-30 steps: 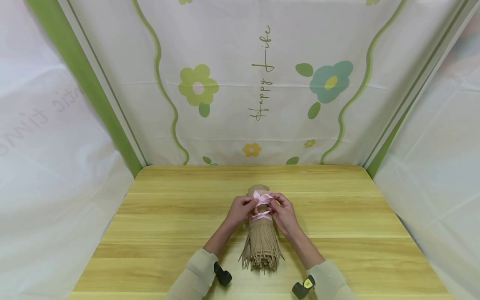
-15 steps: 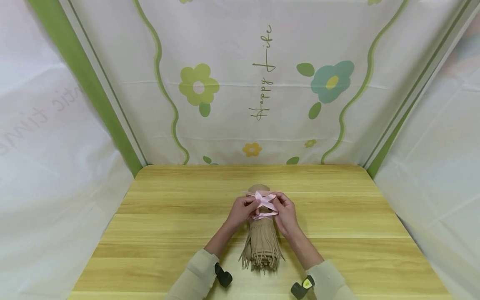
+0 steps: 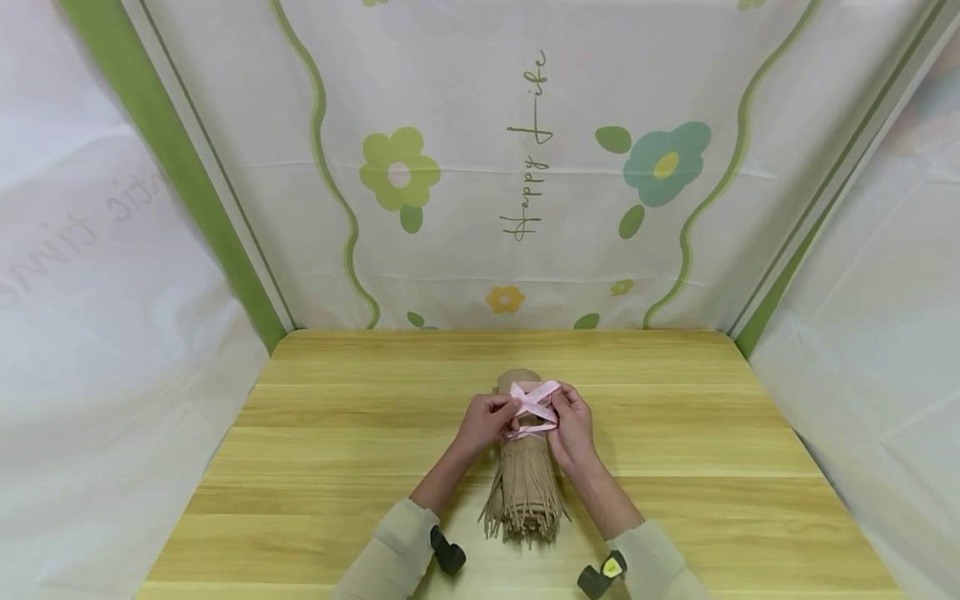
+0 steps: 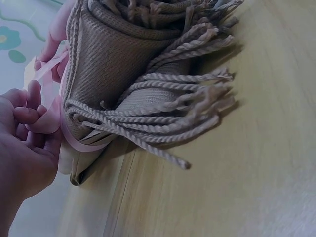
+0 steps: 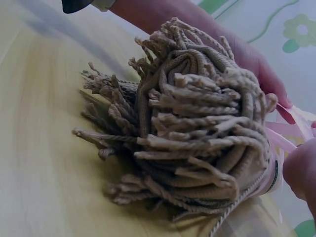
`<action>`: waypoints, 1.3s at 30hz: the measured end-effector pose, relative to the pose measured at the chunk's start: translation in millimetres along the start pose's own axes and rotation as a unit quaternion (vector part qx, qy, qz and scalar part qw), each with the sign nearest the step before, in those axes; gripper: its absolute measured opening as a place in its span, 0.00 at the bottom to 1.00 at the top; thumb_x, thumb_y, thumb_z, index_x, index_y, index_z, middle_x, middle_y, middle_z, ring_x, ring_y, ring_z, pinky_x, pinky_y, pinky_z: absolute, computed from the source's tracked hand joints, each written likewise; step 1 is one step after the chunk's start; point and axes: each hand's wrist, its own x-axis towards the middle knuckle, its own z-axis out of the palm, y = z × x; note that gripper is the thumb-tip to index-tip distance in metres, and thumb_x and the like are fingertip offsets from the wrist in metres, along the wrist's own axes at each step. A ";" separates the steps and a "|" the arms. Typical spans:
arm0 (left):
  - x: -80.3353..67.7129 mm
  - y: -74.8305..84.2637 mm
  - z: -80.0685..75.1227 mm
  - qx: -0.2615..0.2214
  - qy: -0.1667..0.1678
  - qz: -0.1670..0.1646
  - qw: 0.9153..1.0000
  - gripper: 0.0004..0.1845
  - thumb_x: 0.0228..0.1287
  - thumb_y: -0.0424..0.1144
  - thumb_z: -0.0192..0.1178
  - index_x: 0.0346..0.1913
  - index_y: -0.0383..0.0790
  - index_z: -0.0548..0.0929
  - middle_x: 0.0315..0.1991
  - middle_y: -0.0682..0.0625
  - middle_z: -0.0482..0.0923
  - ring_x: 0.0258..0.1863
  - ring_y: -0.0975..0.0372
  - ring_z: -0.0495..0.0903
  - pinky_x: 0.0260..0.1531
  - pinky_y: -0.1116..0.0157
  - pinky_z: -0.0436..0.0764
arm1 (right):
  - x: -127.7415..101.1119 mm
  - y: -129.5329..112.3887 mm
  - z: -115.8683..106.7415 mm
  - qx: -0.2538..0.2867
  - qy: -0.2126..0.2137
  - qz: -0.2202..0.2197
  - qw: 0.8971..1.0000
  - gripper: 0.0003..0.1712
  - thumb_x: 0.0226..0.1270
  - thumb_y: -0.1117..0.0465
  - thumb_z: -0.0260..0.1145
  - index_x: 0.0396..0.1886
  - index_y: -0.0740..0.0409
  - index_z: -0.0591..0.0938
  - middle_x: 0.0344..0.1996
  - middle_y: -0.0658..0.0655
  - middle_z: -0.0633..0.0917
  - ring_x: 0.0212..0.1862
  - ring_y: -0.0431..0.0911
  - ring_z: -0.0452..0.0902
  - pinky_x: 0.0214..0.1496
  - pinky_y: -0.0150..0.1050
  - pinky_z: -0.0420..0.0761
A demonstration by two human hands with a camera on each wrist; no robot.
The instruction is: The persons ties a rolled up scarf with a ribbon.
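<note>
From my head view I have a rolled tan scarf lying lengthwise in front of the person on the wood-grain table, its twisted fringe splayed at the near end. A pink satin ribbon goes around the roll, with strands crossing above it between the two hands. I see the left hand pinching the ribbon at the crossing's left side; my left wrist view shows the fingers curled, with a pink strand running between them. The right hand pinches the ribbon on the other side, thumb and fingers together. Both hands sit just beside the roll. Each beige sleeve has a black wrist camera near its cuff. Behind the table I see a white curtain printed with flowers and "Happy Life".
</note>
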 end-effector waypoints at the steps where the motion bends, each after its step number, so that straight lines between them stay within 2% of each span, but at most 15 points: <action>1: 0.4 -1.1 0.1 0.000 0.001 0.002 1.000 0.17 0.74 0.36 0.57 0.37 0.21 0.83 0.16 0.54 0.76 0.15 0.65 0.69 0.16 0.72 0.67 | 0.2 0.0 -0.1 0.003 -0.001 0.001 1.000 0.13 0.81 0.64 0.47 0.35 0.54 0.75 0.37 0.49 0.77 0.40 0.36 0.75 0.46 0.27 0.80; 5: 1.6 -3.7 -0.2 0.002 0.003 0.009 1.000 0.17 0.74 0.38 0.58 0.35 0.22 0.84 0.16 0.54 0.76 0.14 0.65 0.68 0.15 0.73 0.66 | -0.7 0.0 -0.1 0.006 -0.008 0.013 1.000 0.13 0.81 0.59 0.47 0.34 0.54 0.75 0.39 0.49 0.78 0.41 0.37 0.76 0.47 0.28 0.81; 10: 1.8 -3.4 -0.8 0.003 0.004 0.013 1.000 0.18 0.74 0.38 0.58 0.35 0.22 0.83 0.16 0.55 0.76 0.14 0.66 0.66 0.14 0.73 0.65 | -3.8 -1.4 -0.5 0.006 -0.014 0.026 1.000 0.17 0.80 0.49 0.46 0.46 0.51 0.78 0.49 0.52 0.79 0.52 0.40 0.77 0.55 0.33 0.82; 16: 1.4 -3.2 -0.8 -0.002 0.007 0.008 1.000 0.18 0.74 0.38 0.58 0.35 0.22 0.83 0.16 0.55 0.76 0.13 0.65 0.66 0.14 0.72 0.64 | -4.9 -3.0 0.7 0.003 -0.017 0.027 1.000 0.18 0.80 0.48 0.45 0.52 0.52 0.76 0.55 0.56 0.77 0.56 0.41 0.78 0.58 0.34 0.81; 20: 1.5 -3.4 0.4 -0.002 0.006 0.012 1.000 0.18 0.74 0.38 0.58 0.34 0.22 0.84 0.16 0.54 0.77 0.13 0.66 0.66 0.14 0.73 0.65 | -5.3 -3.4 1.8 0.010 -0.017 0.034 0.999 0.20 0.79 0.46 0.44 0.52 0.53 0.75 0.58 0.57 0.78 0.59 0.43 0.77 0.57 0.35 0.82; 23: 1.5 -3.3 0.9 0.000 0.005 0.015 1.000 0.18 0.74 0.38 0.58 0.34 0.23 0.84 0.16 0.55 0.77 0.13 0.67 0.66 0.14 0.73 0.65 | -5.0 -3.1 2.6 0.017 -0.018 0.035 0.999 0.21 0.77 0.44 0.44 0.47 0.51 0.77 0.50 0.53 0.81 0.54 0.41 0.79 0.53 0.34 0.83; 25: 1.3 -3.1 0.9 0.002 0.004 0.015 1.000 0.17 0.74 0.39 0.58 0.35 0.23 0.84 0.16 0.55 0.77 0.13 0.67 0.66 0.14 0.73 0.65 | -4.2 -2.2 3.2 0.016 -0.022 0.032 0.999 0.21 0.77 0.43 0.44 0.40 0.51 0.77 0.38 0.49 0.82 0.43 0.37 0.80 0.46 0.32 0.83; 27: 0.9 -2.6 0.9 0.005 0.005 0.014 1.000 0.17 0.74 0.39 0.58 0.36 0.24 0.85 0.16 0.55 0.77 0.13 0.66 0.66 0.14 0.73 0.65 | -3.4 -1.5 3.9 0.014 -0.027 0.028 0.999 0.22 0.78 0.43 0.43 0.33 0.51 0.75 0.26 0.46 0.78 0.32 0.35 0.75 0.38 0.29 0.79; 29: 0.8 -3.1 0.9 0.006 0.005 0.013 1.000 0.17 0.74 0.39 0.57 0.37 0.25 0.85 0.16 0.55 0.77 0.13 0.66 0.66 0.14 0.73 0.65 | -3.0 -1.4 4.4 0.011 -0.033 0.027 0.999 0.22 0.79 0.44 0.42 0.29 0.50 0.72 0.19 0.45 0.72 0.24 0.35 0.68 0.31 0.28 0.74; 32: 0.7 -3.1 1.3 0.008 0.006 0.011 1.000 0.16 0.74 0.39 0.57 0.37 0.26 0.86 0.16 0.54 0.77 0.13 0.66 0.67 0.14 0.72 0.65 | -3.3 -2.2 4.8 0.016 -0.037 0.029 0.999 0.22 0.79 0.45 0.43 0.28 0.50 0.71 0.15 0.45 0.70 0.18 0.35 0.64 0.24 0.27 0.68; 36: 1.3 -4.1 1.4 0.005 0.006 0.006 1.000 0.16 0.74 0.38 0.58 0.37 0.25 0.85 0.16 0.54 0.76 0.13 0.66 0.66 0.13 0.73 0.65 | -5.0 -4.7 4.8 0.017 -0.034 0.040 0.998 0.21 0.79 0.44 0.44 0.32 0.51 0.73 0.13 0.44 0.69 0.14 0.33 0.61 0.18 0.25 0.63; 39: 1.7 -5.1 1.2 0.003 0.008 0.004 1.000 0.16 0.74 0.38 0.58 0.37 0.25 0.85 0.16 0.54 0.76 0.13 0.65 0.66 0.13 0.72 0.65 | -6.2 -6.3 3.6 0.005 -0.034 0.045 0.998 0.21 0.79 0.44 0.45 0.33 0.50 0.74 0.10 0.43 0.67 0.13 0.33 0.60 0.17 0.25 0.63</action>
